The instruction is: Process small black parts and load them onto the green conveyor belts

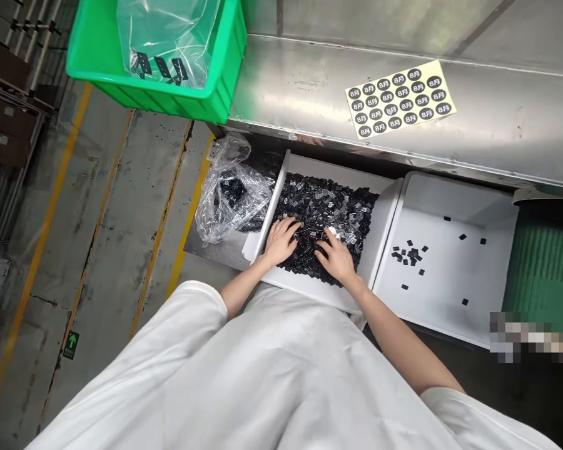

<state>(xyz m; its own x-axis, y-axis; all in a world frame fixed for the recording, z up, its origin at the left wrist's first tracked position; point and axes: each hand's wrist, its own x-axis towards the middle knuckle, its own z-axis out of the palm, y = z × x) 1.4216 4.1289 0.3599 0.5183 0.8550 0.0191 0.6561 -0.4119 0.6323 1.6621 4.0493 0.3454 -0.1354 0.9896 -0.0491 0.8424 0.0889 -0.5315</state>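
Small black rectangular plastic parts [323, 194] fill a white bin [385, 228] in front of my body. My left hand [281, 241] rests on the left side of the pile, its fingers apart and touching the parts. On the right side of the same pile, my right hand [336, 255] lies with fingers spread and slightly bent, the tips among the parts. Neither hand shows a part gripped in it. A second white bin [455, 200] adjoins on the right, with several black parts [411, 255] scattered on its bottom.
A clear plastic bag [216, 206] of dark parts sits left of the bin. The green crate [159, 94] at upper left holds a bag and black pieces. A sticker sheet [401, 100] lies on the metal bench [300, 69]. A dark green container [544, 269] stands right.
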